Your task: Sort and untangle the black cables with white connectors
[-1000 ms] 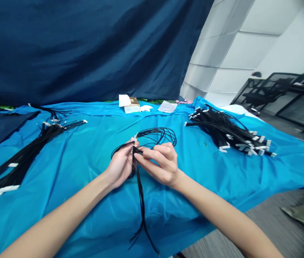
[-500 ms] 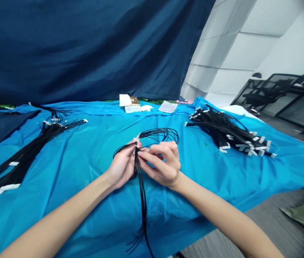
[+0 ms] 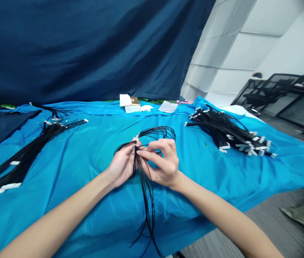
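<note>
Item: one black cable bundle (image 3: 145, 195), at the centre of the dial, raised between two hands above the blue-covered surface (image 3: 82, 157). Left grip (image 3: 122, 164): closed around the bundle near its white connectors (image 3: 137, 136), apparently to steady them with their tips pointing to twelve o'clock, where they show from my side of the room. Right grip (image 3: 162, 161): drawn nearly together from three o'clock, fingertips among the strands just beside the connectors; it seems to pinch some, though at this size I cannot tell how many. Part of the bundle loops out towards one o'clock, over the right fingers, which presumably takes the slack off the working point; loose ends hang to six o'clock, drawn down by their own weight. Left cable pile (image 3: 30, 154): from nine to ten o'clock, laid mostly lengthwise, perhaps for order. Right cable pile (image 3: 221, 123): between two and three o'clock, crossed and heaped, within arm's reach. Small box (image 3: 132, 108): twelve o'clock, at the far edge, well apart from the hands and likely out of their way. Flat packet (image 3: 168, 106): one o'clock, likewise.
</note>
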`<action>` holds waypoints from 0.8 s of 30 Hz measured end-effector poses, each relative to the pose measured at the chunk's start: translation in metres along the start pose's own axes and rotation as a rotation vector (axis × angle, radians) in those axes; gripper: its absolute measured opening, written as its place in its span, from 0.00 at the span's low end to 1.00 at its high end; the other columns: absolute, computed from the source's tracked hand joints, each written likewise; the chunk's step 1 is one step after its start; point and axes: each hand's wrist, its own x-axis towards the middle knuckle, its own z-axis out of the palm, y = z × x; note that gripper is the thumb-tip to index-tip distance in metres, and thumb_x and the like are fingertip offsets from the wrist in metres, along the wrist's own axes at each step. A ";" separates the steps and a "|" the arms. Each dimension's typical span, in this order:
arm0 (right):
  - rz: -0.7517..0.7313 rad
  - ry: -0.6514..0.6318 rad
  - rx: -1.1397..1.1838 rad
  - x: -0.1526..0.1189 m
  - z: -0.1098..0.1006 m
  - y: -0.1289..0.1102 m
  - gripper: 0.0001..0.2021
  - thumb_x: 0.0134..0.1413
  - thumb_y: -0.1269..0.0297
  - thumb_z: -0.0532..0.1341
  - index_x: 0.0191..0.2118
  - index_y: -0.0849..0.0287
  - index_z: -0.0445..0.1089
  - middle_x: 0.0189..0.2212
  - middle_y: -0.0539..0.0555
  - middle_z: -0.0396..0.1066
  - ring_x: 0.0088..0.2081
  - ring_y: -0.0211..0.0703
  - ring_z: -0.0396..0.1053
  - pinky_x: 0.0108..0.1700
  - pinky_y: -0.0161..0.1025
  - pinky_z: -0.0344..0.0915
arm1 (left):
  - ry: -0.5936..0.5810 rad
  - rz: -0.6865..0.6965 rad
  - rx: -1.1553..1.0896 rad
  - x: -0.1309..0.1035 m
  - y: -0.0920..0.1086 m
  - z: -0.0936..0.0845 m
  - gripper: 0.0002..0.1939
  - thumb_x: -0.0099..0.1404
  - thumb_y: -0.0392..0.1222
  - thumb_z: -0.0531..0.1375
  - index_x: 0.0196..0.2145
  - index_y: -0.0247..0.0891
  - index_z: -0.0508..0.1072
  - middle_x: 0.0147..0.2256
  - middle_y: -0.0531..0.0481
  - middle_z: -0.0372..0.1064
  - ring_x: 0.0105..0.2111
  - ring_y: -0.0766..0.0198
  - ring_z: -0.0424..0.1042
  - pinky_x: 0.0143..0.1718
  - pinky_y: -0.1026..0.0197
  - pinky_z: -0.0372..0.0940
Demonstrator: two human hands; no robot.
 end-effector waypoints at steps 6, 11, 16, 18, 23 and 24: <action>0.048 0.004 0.040 0.007 -0.004 -0.003 0.05 0.46 0.72 0.60 0.32 0.57 0.71 0.29 0.52 0.68 0.32 0.38 0.63 0.38 0.41 0.62 | 0.043 -0.012 -0.056 0.001 0.002 0.000 0.16 0.65 0.32 0.43 0.24 0.33 0.66 0.19 0.51 0.67 0.18 0.72 0.67 0.20 0.71 0.61; 0.081 0.009 0.102 0.011 -0.010 -0.003 0.07 0.48 0.73 0.58 0.34 0.58 0.71 0.30 0.53 0.67 0.34 0.39 0.63 0.37 0.41 0.63 | -0.001 -0.040 -0.069 0.003 0.006 -0.002 0.18 0.66 0.32 0.42 0.23 0.32 0.66 0.16 0.52 0.66 0.15 0.71 0.67 0.18 0.71 0.62; 0.072 0.056 0.115 0.011 -0.010 -0.003 0.08 0.48 0.74 0.59 0.34 0.58 0.71 0.29 0.52 0.67 0.33 0.38 0.63 0.35 0.39 0.64 | -0.047 -0.090 -0.085 0.004 0.007 -0.005 0.21 0.66 0.32 0.41 0.24 0.30 0.68 0.18 0.48 0.69 0.16 0.70 0.69 0.19 0.70 0.64; 0.062 0.081 0.125 0.010 -0.009 -0.003 0.08 0.47 0.75 0.59 0.34 0.58 0.70 0.29 0.52 0.67 0.32 0.37 0.63 0.35 0.39 0.65 | -0.073 -0.101 -0.089 0.004 0.007 -0.006 0.21 0.66 0.31 0.41 0.24 0.30 0.68 0.19 0.48 0.70 0.17 0.69 0.69 0.21 0.69 0.66; 0.054 0.106 0.130 0.008 -0.010 -0.002 0.08 0.45 0.74 0.60 0.34 0.57 0.70 0.29 0.52 0.67 0.32 0.37 0.64 0.34 0.40 0.65 | -0.126 -0.125 -0.086 0.005 0.007 -0.009 0.19 0.65 0.32 0.41 0.24 0.31 0.68 0.20 0.47 0.70 0.19 0.68 0.71 0.23 0.68 0.67; 0.053 0.109 0.129 0.008 -0.010 -0.002 0.08 0.45 0.74 0.60 0.34 0.57 0.70 0.29 0.52 0.67 0.32 0.37 0.64 0.34 0.40 0.65 | -0.132 -0.130 -0.082 0.005 0.007 -0.010 0.19 0.65 0.32 0.41 0.24 0.31 0.68 0.20 0.47 0.70 0.19 0.68 0.71 0.23 0.68 0.67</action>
